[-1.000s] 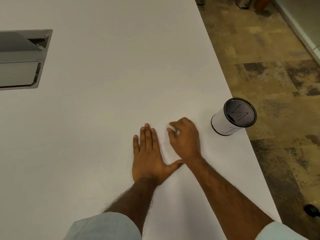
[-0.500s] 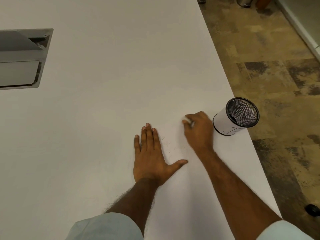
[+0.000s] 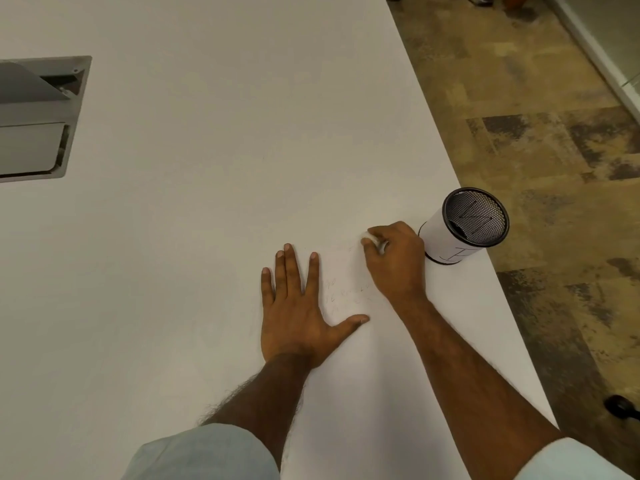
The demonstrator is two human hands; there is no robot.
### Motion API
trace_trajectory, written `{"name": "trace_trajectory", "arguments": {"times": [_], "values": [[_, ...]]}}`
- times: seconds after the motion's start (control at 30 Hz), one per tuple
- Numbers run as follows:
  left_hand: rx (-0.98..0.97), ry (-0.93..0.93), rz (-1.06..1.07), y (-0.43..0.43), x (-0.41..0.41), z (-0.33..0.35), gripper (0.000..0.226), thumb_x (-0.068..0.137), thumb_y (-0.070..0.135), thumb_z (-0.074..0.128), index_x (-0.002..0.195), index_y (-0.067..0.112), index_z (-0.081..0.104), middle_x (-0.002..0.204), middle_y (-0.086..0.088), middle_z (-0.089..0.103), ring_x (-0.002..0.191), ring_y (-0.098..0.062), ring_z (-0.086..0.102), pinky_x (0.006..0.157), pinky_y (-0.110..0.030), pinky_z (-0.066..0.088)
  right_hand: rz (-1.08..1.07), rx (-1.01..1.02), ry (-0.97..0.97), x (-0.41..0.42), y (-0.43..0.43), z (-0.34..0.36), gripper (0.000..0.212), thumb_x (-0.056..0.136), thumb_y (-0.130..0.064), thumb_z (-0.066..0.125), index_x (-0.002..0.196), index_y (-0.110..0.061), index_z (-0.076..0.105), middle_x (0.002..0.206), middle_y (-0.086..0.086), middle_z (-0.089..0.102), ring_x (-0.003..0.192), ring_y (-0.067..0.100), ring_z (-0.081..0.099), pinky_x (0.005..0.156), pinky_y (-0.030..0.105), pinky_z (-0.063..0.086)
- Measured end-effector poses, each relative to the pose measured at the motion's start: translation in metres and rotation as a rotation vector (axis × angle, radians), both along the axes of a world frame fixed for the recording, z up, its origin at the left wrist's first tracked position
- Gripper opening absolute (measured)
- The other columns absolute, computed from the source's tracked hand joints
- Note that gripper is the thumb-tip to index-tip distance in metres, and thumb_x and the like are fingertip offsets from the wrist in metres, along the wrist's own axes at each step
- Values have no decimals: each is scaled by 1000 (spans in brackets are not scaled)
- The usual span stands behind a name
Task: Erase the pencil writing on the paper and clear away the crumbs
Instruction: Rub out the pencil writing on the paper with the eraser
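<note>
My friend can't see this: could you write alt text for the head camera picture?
A person's right hand pinches a white eraser by faint pencil writing on paper; the left hand lies flat beside it. A mesh pen cup stands near the white table edge.

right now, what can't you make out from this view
Head view:
- the eraser: mostly hidden by the right hand's fingers; only a white tip shows
- the pencil writing: too faint and small to read
- edges of the paper: lost against the white table
- crumbs: too small to see
</note>
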State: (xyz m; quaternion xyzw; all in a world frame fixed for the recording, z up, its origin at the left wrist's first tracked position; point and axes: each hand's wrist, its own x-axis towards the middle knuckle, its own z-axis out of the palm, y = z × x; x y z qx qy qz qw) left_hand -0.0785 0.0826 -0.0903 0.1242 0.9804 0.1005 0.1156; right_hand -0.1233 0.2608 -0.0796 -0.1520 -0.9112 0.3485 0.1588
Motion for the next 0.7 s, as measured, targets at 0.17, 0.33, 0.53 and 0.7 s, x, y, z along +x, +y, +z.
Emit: {"name": "trace_trajectory", "arguments": {"times": [0.17,0.33,0.53,0.7], "values": [[6,20,2,0,0,-2,123,67,101,11,158,21,-9,162,-14,-23,149,-28,-23,121,-53,-4,221,31,-13,21,-30,-3,17,83,-15,70,99,-9,71,92,5,65,82,18,62,71,35,55],[-1,-1,-6,0,0,-2,122,67,101,10,155,21,-18,159,-12,-31,146,-26,-31,121,-51,-10,58,75,4,5,-6,-4,15,83,-13,69,97,-9,72,89,6,63,79,21,62,69,34,53],[6,13,-5,0,0,-3,123,67,101,9,157,21,-12,161,-13,-26,148,-27,-26,121,-52,-7,110,-13,25,15,-19,-3,14,83,-12,70,97,-9,71,91,6,66,82,19,63,73,37,55],[11,9,-4,0,0,-3,123,67,101,10,157,20,-11,161,-13,-25,148,-27,-26,121,-52,-7,112,101,-20,12,-13,-2,15,84,-24,68,96,-15,72,90,1,66,83,19,62,69,35,53]]}}
